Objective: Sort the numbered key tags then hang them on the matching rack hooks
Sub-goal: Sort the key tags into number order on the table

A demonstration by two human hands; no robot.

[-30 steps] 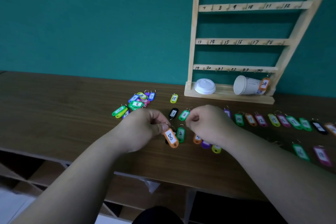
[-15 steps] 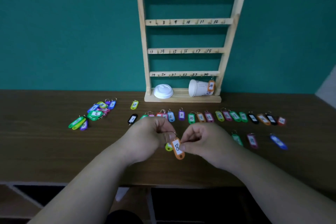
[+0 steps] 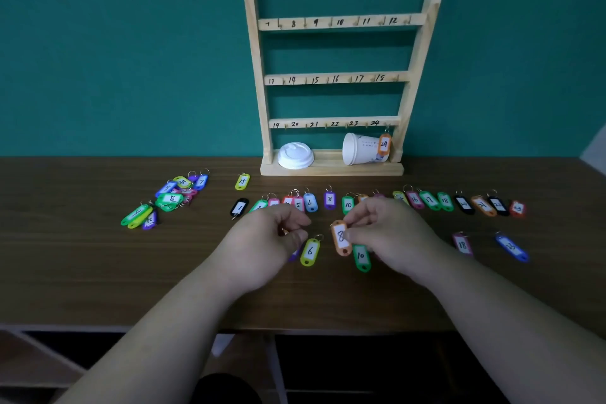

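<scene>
The wooden key rack (image 3: pixel 256 75) stands against the teal wall, its hooks numbered 1 to 24. An orange tag 24 (image 3: pixel 383 144) hangs on the bottom right hook. My right hand (image 3: pixel 390 233) pinches an orange tag 8 (image 3: pixel 340 237) just above the table. My left hand (image 3: pixel 265 243) is beside it, apart from the tag, fingers curled with nothing plainly in them. A yellow-green tag 6 (image 3: pixel 310 251) and a green tag 10 (image 3: pixel 361 257) lie under my hands. Behind them runs a sorted row from black tag 1 (image 3: pixel 239 208) to red tag 23 (image 3: pixel 517 208).
An unsorted pile of tags (image 3: pixel 170 197) lies at the left, with a lone yellow tag 15 (image 3: pixel 242 181) nearer the rack. A pink tag 18 (image 3: pixel 462 244) and a blue tag (image 3: pixel 511 247) lie at the right. A tipped paper cup (image 3: pixel 360 149) and a lid (image 3: pixel 295 155) sit on the rack base.
My left hand let go of the orange tag 8, which my right hand now holds alone. The two hands moved apart, and the view swung to face the rack.
</scene>
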